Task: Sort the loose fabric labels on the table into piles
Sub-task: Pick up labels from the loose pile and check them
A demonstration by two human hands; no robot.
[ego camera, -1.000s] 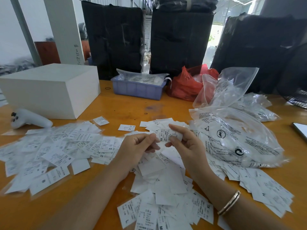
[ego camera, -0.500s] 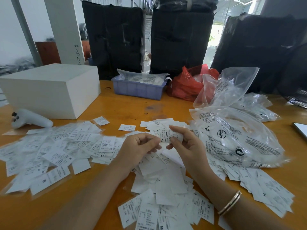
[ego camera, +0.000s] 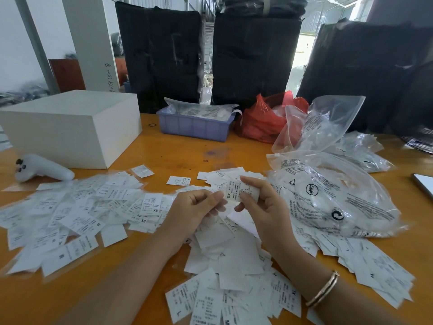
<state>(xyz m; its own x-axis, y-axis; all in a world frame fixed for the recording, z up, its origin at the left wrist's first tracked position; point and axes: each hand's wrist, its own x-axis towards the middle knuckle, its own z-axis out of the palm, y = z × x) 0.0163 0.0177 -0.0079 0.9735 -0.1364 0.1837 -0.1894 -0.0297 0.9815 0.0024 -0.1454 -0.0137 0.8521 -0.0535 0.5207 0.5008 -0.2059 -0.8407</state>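
Observation:
White fabric labels cover the orange table (ego camera: 178, 151). A spread heap of labels (ego camera: 70, 212) lies at the left, another heap (ego camera: 229, 266) lies under and in front of my hands, and more labels (ego camera: 365, 261) trail off to the right. My right hand (ego camera: 262, 207) pinches a white label marked XS (ego camera: 236, 190) between thumb and fingers, above the middle heap. My left hand (ego camera: 194, 209) is curled beside it, fingertips at the label's left edge and holding a thin label of its own.
A white box (ego camera: 77, 127) and a white controller (ego camera: 44, 168) sit at the left. A blue tray (ego camera: 194, 127), a red bag (ego camera: 262, 123) and clear plastic bags (ego camera: 328, 195) stand behind and to the right. A phone edge (ego camera: 424, 184) shows far right.
The hands stay in nearly the same place. The label in my right hand has turned a little, its XS mark now facing me, and my left fingers have closed toward it.

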